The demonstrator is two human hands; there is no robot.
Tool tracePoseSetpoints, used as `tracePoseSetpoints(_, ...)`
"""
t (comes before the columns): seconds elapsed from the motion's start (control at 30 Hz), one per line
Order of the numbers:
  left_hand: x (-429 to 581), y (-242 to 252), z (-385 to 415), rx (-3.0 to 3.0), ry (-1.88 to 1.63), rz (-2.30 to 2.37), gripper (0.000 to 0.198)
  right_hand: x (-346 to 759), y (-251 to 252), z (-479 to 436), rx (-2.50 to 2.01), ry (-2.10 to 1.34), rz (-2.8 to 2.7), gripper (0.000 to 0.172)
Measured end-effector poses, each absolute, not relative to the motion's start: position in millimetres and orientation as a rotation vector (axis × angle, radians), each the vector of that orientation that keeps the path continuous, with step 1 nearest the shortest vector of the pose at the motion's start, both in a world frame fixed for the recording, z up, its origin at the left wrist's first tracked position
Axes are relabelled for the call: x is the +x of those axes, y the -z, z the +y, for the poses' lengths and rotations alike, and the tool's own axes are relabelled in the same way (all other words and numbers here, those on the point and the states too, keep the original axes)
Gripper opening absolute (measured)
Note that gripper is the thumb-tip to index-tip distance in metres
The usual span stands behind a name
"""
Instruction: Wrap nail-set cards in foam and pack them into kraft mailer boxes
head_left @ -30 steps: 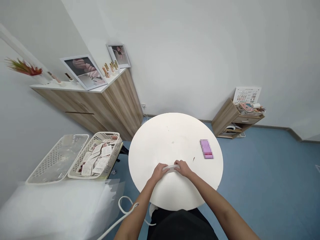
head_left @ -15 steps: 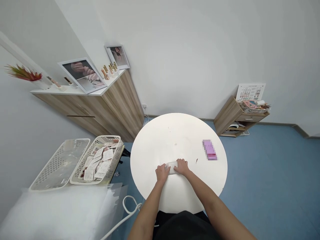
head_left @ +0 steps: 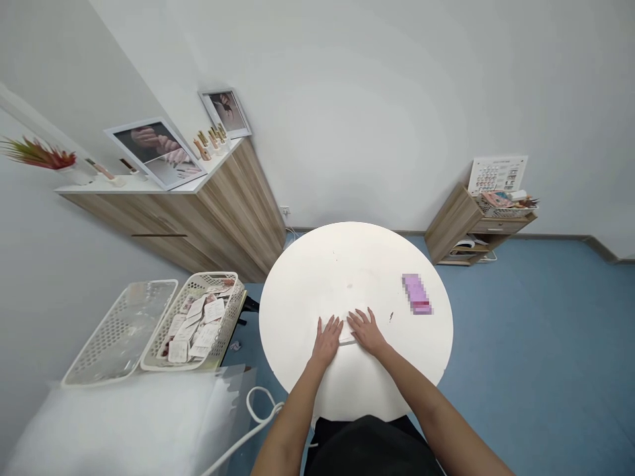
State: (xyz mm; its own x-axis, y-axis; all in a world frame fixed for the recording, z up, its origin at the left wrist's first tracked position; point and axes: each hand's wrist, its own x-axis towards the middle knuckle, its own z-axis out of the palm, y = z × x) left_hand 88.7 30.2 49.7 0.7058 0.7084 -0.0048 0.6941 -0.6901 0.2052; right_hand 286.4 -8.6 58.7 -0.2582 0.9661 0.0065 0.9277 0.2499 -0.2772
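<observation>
Left grip (head_left: 327,342) and right grip (head_left: 367,332) just opened up, fingers spread flat, released from the white pad (head_left: 346,336) between them on the tabletop (head_left: 347,264), pink box (head_left: 417,294) off past the right grip

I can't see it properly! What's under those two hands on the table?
A flat white thing lies on the round white table, under the left hand and right hand. Only a strip shows between them. The rest is covered, so I can't tell what it is.
</observation>
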Motion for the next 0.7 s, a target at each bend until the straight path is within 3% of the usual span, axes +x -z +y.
tracePoseSetpoints(0.2, 84, -44, 20, 2.688, -0.072, 1.044, 0.076, 291, -58, -28, -1.692, -0.325, -2.441, 0.062)
tracePoseSetpoints(0.3, 81, -42, 10, 2.665, -0.117, 1.047, 0.070, 288, -59, -38, -1.687, -0.362, -2.456, 0.066)
tracePoseSetpoints(0.57, 68, -44, 1, 2.403, -0.109, 0.923, 0.065, 280, -73, -56, -1.781, -0.576, -2.349, 0.055)
tracePoseSetpoints(0.7, 64, -63, 10, 2.246, -0.074, 1.017, 0.051, 284, -86, -42, -1.863, -0.783, -2.212, 0.041)
